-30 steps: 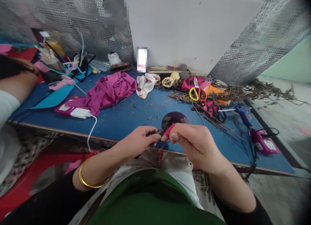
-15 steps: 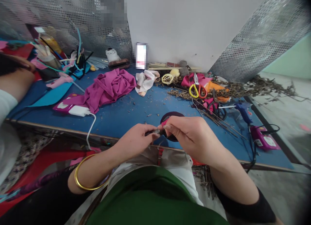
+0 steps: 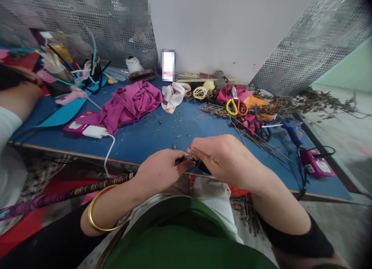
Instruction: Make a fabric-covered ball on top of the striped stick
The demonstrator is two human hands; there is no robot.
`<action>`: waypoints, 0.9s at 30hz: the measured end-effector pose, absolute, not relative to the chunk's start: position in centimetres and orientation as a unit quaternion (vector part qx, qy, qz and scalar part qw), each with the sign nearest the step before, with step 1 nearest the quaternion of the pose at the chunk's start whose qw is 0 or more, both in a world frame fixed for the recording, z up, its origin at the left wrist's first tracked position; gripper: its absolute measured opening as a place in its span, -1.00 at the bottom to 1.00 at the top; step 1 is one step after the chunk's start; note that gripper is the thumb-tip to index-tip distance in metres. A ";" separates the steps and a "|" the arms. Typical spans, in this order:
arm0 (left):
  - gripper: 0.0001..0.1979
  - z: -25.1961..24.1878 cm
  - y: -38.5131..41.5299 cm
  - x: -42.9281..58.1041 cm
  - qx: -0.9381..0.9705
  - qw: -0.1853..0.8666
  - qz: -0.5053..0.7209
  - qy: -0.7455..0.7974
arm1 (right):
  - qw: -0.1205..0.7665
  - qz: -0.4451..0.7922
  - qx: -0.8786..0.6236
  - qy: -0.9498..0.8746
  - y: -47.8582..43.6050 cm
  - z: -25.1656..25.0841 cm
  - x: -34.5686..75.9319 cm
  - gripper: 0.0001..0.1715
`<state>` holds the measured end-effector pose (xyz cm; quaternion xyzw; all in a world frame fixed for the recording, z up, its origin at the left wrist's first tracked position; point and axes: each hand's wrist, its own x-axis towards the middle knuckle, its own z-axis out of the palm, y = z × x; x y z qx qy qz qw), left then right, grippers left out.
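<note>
My left hand is closed round a long thin stick, wrapped in dark and beige bands with purple farther out. The stick runs out to the left past my wrist, and its near end is mostly hidden in my fingers. Close against it, my right hand is curled shut with thumb and finger pinched. Beneath those fingers shows part of a dark round roll, largely covered by the hand. What exactly lies between the two sets of fingertips is too small to make out.
On the blue table lie a magenta cloth, scissors, dried twigs, a glue gun and a purple box. A lit phone leans at the back. Another person's arm reaches in at left.
The wrapped stick has swung up into clearer view at left. My right hand has turned over and shifted slightly left, now covering most of the dark roll.
</note>
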<state>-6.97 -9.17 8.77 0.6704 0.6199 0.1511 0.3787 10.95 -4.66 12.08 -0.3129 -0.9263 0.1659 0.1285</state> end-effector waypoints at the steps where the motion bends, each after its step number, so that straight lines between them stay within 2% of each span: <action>1: -0.68 8.8 -9.2 -7.0 0.675 0.366 0.142 0.625 | 0.124 0.163 -0.314 -0.927 -4.6 12.1 10.9 -0.72; 10: -0.58 8.1 -9.2 -6.9 0.688 0.315 0.137 0.640 | 0.130 0.194 -0.316 -0.919 -4.8 11.9 10.6 -0.71; 16: -0.63 7.8 -8.5 -8.0 0.679 0.275 0.149 0.664 | 0.199 0.442 -0.303 -0.821 -4.7 12.3 12.7 -0.65; 20: -0.63 8.0 -8.2 -9.0 0.661 0.269 0.124 0.689 | 0.223 0.551 -0.277 -0.755 -4.1 12.0 16.3 -0.65; 24: -0.69 8.1 -8.5 -8.9 0.677 0.305 0.101 0.662 | 0.309 0.619 -0.319 -0.647 -2.1 10.8 18.3 -0.65; 27: -0.71 8.5 -8.8 -8.2 0.663 0.430 0.111 0.603 | 0.334 0.622 -0.385 -0.594 0.2 9.1 17.4 -0.66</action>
